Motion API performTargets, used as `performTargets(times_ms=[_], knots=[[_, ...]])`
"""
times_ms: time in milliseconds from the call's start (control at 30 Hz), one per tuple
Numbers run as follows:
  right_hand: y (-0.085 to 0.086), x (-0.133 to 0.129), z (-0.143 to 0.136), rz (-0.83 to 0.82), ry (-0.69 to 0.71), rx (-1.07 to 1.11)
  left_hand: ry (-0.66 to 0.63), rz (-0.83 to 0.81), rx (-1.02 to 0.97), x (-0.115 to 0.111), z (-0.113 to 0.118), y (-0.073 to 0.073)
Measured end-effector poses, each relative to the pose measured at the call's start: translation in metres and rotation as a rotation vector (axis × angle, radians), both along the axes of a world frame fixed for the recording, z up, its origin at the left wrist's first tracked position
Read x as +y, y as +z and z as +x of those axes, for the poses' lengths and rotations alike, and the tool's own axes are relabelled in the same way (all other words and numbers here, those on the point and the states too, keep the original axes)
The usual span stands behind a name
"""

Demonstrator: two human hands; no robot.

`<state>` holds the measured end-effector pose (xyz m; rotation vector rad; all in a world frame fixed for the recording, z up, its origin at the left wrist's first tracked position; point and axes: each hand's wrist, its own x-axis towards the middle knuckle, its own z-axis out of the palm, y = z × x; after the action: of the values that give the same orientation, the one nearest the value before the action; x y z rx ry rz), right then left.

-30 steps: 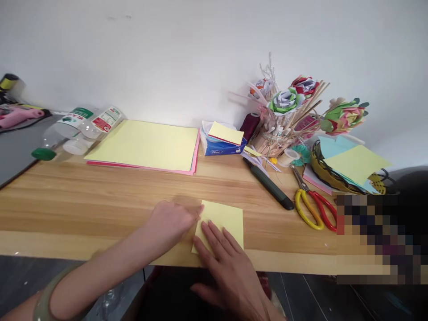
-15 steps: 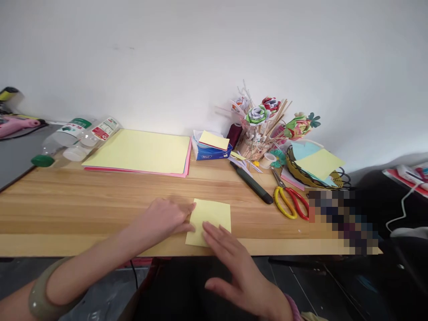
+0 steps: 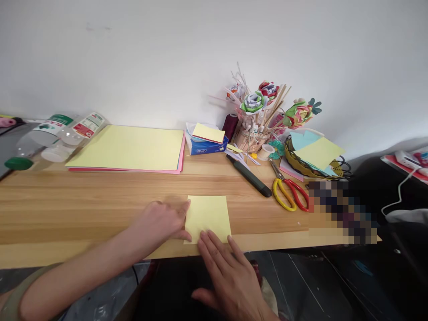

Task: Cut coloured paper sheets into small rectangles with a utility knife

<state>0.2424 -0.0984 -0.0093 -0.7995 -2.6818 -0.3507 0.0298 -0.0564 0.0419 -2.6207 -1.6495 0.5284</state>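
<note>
A square of pale yellow paper [image 3: 207, 216] lies flat on the wooden table near its front edge. My left hand [image 3: 163, 221] is at the paper's left side, thumb and index finger spread apart and touching that edge; its other fingers are curled under. My right hand [image 3: 229, 272] lies with fingers stretched out, the tips resting on the paper's lower edge and the thumb out to the side. Neither hand grips the sheet.
Behind lie a stack of coloured paper [image 3: 127, 149], plastic bottles [image 3: 55, 133] and a tissue box [image 3: 205, 145]. To the right are a dark green cutter [image 3: 250, 176], scissors [image 3: 289, 191], a holder with paper flowers [image 3: 250, 133] and a basket [image 3: 296, 162] of paper.
My right hand has slid down from the middle of the paper to its lower edge. The left hand stays at the left edge. The view has shifted slightly.
</note>
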Motion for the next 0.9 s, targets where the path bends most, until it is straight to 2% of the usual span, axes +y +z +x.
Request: performTargets(times_ms=[200, 367, 467, 567, 667, 767, 833, 900], knots=[[0.008, 0.000, 0.029, -0.060, -0.057, 0.014, 0.008, -0.002, 0.021, 0.000, -0.001, -0.004], [0.008, -0.002, 0.046, -0.053, -0.167, -0.055, -0.019, 0.030, 0.010, 0.001, -0.002, -0.005], [0.005, -0.002, 0.055, -0.058, -0.215, -0.065, -0.042, 0.071, 0.000, -0.001, -0.003, -0.003], [0.003, 0.005, 0.066, -0.041, -0.296, 0.027, -0.062, 0.171, -0.003, -0.008, -0.004, -0.003], [0.004, 0.029, 0.078, 0.050, -0.415, 0.166, -0.069, 0.367, 0.005, -0.017, -0.005, -0.008], [0.010, 0.065, 0.078, 0.061, -0.446, 0.154, -0.121, 0.540, -0.064, -0.023, -0.010, -0.015], [0.014, 0.091, 0.071, 0.057, -0.493, 0.125, -0.191, 0.540, -0.196, -0.022, -0.016, -0.018], [0.017, 0.115, 0.061, 0.051, -0.545, 0.082, -0.257, 0.464, -0.362, -0.017, -0.024, -0.018]])
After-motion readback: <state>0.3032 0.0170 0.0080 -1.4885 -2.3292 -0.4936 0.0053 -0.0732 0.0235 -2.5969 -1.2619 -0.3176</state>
